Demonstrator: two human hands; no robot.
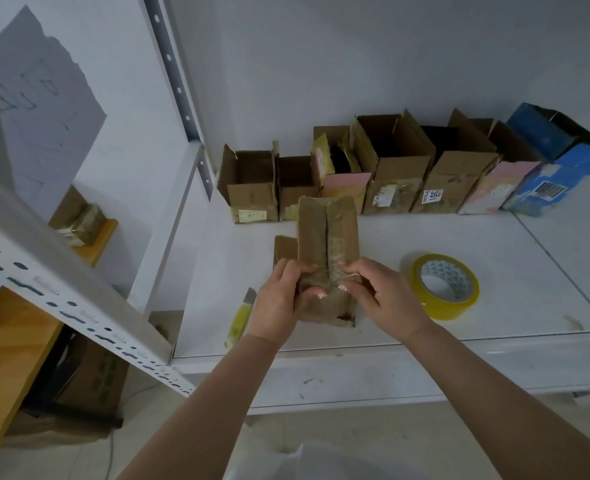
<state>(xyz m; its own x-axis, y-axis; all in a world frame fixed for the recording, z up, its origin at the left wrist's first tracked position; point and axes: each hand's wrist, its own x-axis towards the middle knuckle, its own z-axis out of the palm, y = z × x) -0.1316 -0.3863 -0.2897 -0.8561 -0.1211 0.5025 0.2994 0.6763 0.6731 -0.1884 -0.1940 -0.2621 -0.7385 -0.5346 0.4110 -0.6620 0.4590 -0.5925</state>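
Both hands are on a cardboard box point(328, 233) that sits on the white table point(494, 237), near the front edge and long side pointing away from the person. The two top flaps are folded shut and meet in a seam down the middle, with glossy clear tape over it.

The left hand point(279, 303) grips the near left corner of the box, fingers curled over the top and thumb pressed near the seam. The right hand point(380, 296) holds the near right corner the same way, with curled fingers and thumb pinching the top by the seam. Both hands are closed on the box; neither is flat or loose.

A yellow tape roll point(442, 287) lies flat on the table just right of the right hand, not touching it. A yellow box cutter point(239, 317) lies left of the left hand, close to the table edge.

Behind the box there is a row of open boxes point(390, 174) along the wall – brown cardboard, some with pink labels – and a blue box point(556, 168) at the right end. A white metal rack point(79, 306) stands at left.
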